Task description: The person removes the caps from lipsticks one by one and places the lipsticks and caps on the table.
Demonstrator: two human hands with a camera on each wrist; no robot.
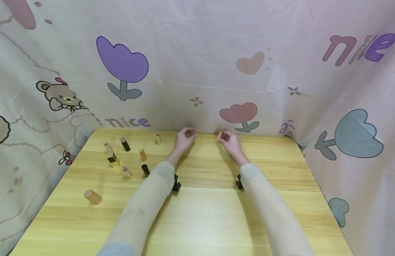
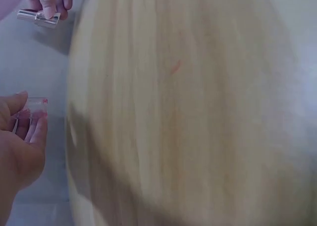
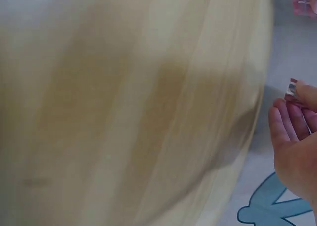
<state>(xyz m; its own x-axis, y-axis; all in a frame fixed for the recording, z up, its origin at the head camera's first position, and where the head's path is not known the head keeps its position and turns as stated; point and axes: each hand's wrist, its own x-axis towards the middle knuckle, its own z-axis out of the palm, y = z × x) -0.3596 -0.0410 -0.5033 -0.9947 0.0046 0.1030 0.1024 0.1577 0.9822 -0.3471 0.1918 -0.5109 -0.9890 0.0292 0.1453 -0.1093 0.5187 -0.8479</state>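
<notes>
Lipstick tube point(image 1: 220, 134): shiny, metallic, pinched between thumb and fingers of the right hand point(image 1: 231, 143), near the table's far edge. In the left-wrist view it lies crosswise in the grip, its ends sticking out past the fingers on both sides.

Clear cap point(image 2: 37, 107): see-through, red smears on it, held between thumb and curled fingers of the left hand point(image 1: 184, 140). Same far edge, level with the other grip. Cap and tube are apart, bare wood between the hands.

Just left of the left grip: small pale tube point(image 1: 158, 139). Farther left and nearer the person, a loose group: gold tube point(image 1: 143, 155) with rounded top; black tube point(image 1: 145, 170), close by the left sleeve point(image 1: 146, 202); pinkish tube point(image 1: 127, 172); dark tube point(image 1: 125, 144); black-and-gold tube point(image 1: 112, 158); pale pink tube point(image 1: 106, 145) just behind that one. Farthest from the left grip, toward the person: thick rose-gold cylinder point(image 1: 93, 197), well apart from the group.

Under all of it, wooden table point(image 1: 204, 213). A small red mark point(image 2: 176, 67) shows on the wood, right of the left grip in the left-wrist view. Right sleeve point(image 1: 274, 206) pale, like the left. Beyond both grips, printed cloth point(image 1: 191, 46): tulips, hearts, a bear, lettering.
</notes>
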